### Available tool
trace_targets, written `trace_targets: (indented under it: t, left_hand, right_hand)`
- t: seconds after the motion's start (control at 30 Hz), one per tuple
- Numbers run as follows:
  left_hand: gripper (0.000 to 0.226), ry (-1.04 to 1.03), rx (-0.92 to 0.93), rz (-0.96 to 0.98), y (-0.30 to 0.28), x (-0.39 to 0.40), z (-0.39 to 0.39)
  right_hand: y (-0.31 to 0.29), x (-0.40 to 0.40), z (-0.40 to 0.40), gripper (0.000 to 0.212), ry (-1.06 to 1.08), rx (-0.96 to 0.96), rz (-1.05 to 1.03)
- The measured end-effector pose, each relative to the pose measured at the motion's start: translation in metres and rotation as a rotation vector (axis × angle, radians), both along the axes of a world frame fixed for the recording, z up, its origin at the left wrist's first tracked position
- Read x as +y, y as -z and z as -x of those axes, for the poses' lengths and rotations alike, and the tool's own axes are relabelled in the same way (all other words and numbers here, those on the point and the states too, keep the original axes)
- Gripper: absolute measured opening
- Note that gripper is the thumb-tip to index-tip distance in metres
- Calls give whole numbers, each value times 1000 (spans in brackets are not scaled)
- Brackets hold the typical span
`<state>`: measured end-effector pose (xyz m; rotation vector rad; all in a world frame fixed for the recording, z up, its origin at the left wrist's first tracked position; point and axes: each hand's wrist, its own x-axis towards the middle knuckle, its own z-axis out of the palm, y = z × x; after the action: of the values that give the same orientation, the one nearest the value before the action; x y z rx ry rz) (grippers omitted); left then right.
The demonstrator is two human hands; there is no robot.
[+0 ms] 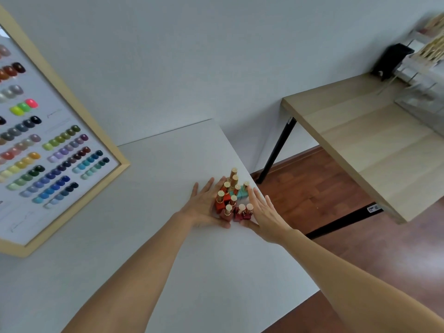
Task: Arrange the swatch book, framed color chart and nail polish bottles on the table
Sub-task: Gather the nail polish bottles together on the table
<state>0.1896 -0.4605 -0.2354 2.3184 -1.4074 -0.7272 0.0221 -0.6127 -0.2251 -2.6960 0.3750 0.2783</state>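
Near the far right corner of the white table [149, 236], a tight cluster of nail polish bottles [231, 200] stands upright, gold and pale caps up; the bodies run from orange-red and dark red at the near side to teal and tan further back; the cluster sits just beside the table's right edge. Both bare forearms reach out long from the bottom of the view, converging on the bottles; the left hand [204, 204] lies flat-sided against the cluster's left flank, palm turned inward, fingers straight and held close together, thumb tucked along the near side under the dark red bottles; the right hand [264, 212] mirrors it on the right flank, palm inward, fingers extended and slightly fanned, thumb low at the near side; the two hands cup the group between them without closing around any single bottle. At the left, the framed color chart [55, 150] stands leaning, its wooden frame resting on the table, rows of coloured nail tips on a white ground. Beyond the table's edge stand a wooden side table [360, 140] and a brown wooden floor [312, 188].
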Motion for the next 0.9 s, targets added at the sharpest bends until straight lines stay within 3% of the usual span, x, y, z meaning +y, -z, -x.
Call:
trace_targets:
  t: [0.53, 0.73, 0.9]
  left_hand:
    - [140, -126, -41, -21, -34, 47, 2]
    - [131, -292, -59, -10, -83, 97, 3]
    - [111, -524, -107, 58, -128, 142, -1]
  right_hand:
    - [-35, -10, 5, 94, 17, 104, 22]
    - [-85, -15, -11, 92, 79, -7, 71]
    - [-136, 4, -50, 87, 23, -127, 111]
